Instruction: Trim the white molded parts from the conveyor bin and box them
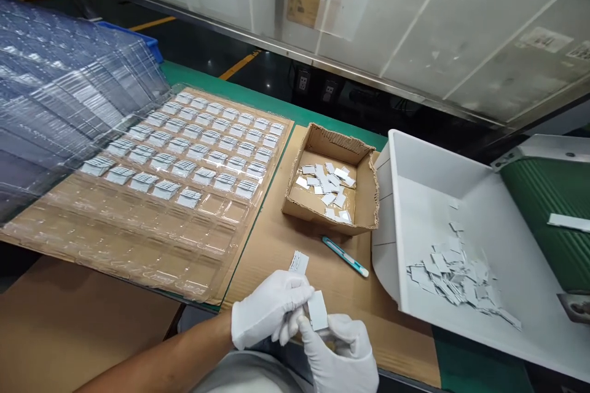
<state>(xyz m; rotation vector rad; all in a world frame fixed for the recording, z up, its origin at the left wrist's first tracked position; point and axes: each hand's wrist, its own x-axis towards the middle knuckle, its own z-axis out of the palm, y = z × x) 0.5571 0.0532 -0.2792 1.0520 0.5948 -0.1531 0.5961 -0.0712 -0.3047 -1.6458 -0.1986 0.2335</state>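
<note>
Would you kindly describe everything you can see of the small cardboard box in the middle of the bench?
The cardboard box is a shallow, open-topped brown tray with rough, torn-looking walls. It sits flat on a cardboard sheet, between the clear plastic tray and the white bin, close against the bin's wall. A loose scatter of small grey-white rectangular pieces lies inside. No hand touches it.

Right hand (343, 353) cut by bottom edge; white chute (461, 196) and stacked trays (55, 92) cropped at sides.

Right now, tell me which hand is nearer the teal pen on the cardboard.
The right hand. It sits just below the teal pen, holding a small white piece; the left hand is farther to the pen's left.
</note>
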